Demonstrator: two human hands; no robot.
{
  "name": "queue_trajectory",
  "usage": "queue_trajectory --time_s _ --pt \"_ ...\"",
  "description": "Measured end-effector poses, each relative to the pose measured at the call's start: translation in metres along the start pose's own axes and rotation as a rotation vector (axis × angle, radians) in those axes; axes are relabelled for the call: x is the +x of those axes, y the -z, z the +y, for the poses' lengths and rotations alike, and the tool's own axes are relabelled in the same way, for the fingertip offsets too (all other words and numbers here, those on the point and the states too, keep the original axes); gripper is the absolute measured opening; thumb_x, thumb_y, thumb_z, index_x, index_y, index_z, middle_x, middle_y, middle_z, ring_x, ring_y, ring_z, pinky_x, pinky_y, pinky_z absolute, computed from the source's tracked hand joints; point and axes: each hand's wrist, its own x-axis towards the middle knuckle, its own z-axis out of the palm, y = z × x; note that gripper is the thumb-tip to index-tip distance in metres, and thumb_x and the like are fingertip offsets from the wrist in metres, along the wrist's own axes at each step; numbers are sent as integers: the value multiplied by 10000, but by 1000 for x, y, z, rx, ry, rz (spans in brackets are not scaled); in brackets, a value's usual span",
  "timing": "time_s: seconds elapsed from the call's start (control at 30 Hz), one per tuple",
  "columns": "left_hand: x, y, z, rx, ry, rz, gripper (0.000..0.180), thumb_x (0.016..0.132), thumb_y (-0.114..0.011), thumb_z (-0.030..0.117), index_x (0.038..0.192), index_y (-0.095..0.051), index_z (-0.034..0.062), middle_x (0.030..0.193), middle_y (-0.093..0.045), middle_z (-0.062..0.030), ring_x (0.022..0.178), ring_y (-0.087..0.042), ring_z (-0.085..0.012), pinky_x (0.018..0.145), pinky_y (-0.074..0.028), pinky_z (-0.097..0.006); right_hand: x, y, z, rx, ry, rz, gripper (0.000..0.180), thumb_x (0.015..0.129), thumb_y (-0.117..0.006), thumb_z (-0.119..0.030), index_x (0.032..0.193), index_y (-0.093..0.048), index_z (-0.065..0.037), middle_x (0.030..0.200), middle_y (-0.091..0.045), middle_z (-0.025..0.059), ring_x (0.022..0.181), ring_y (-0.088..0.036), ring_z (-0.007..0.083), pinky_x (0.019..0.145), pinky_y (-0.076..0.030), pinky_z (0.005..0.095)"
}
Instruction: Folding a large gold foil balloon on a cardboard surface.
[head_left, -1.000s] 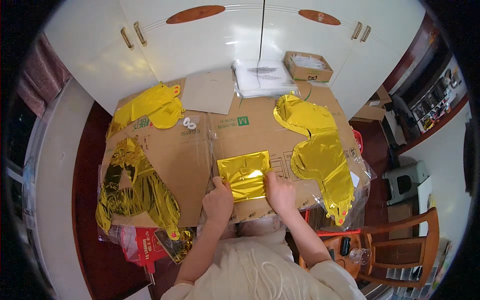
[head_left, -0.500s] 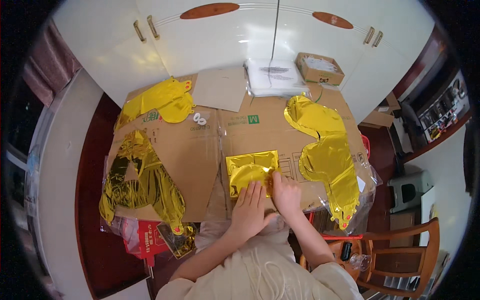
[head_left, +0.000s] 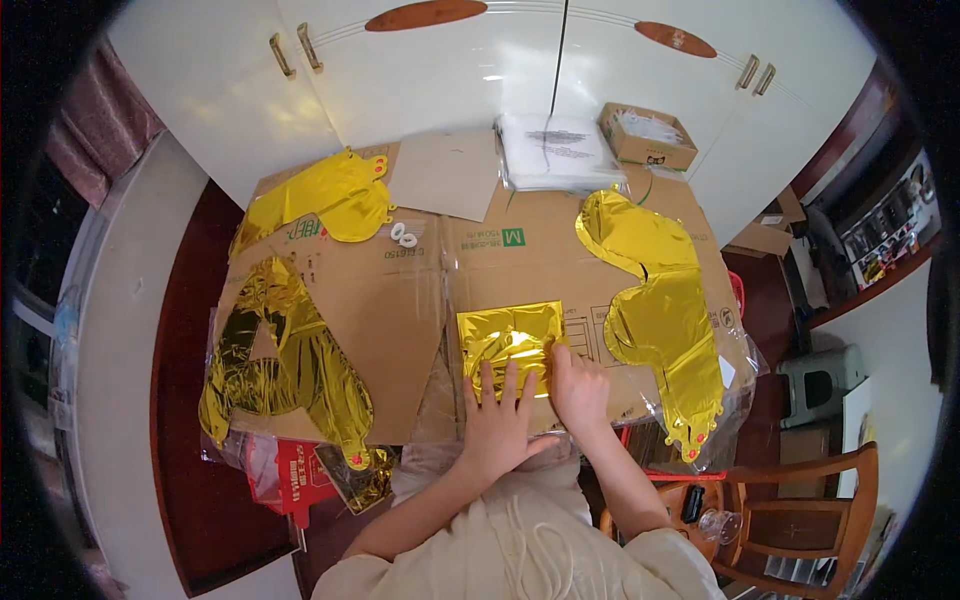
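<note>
The foil (head_left: 514, 335) now lies flatter, so its fold seems settled. Left hand (head_left: 495, 430), fingers spread, rests at six o'clock; right hand (head_left: 580, 393) curls at four, grip unclear.

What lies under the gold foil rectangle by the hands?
Brown cardboard shows around the gold foil rectangle; anything beneath is covered. The left hand hides part of its lower edge.

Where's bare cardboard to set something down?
Bare cardboard: between A-shaped foil and folded foil; also beyond folded foil, left of curved foil. Crowded: folded foil's near side (left hand, right hand); far edge (plastic stack, box).
</note>
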Motion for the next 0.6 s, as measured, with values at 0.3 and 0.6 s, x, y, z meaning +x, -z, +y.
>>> queue_trajectory --time_s 0.3,0.6 --pt "0 -4 3 -14 33 -13 1012 714 -620 740 1461 -394 96 1500 -250 -337 1355 -210 -602 1066 -169 -718 1 -2 6 131 21 63 144 858 -623 -111 969 -549 -56 692 -611 110 581 -621 292 526 -488 415" --pt "1 0 4 -20 30 -28 975 679 -671 721 1463 -419 199 1505 -218 -352 1345 -203 -620 1063 -184 -714 -20 31 21 803 -367 -122 428 868 -672 -135 1235 -488 -12 735 -637 143 658 -634 351 611 -506 413"
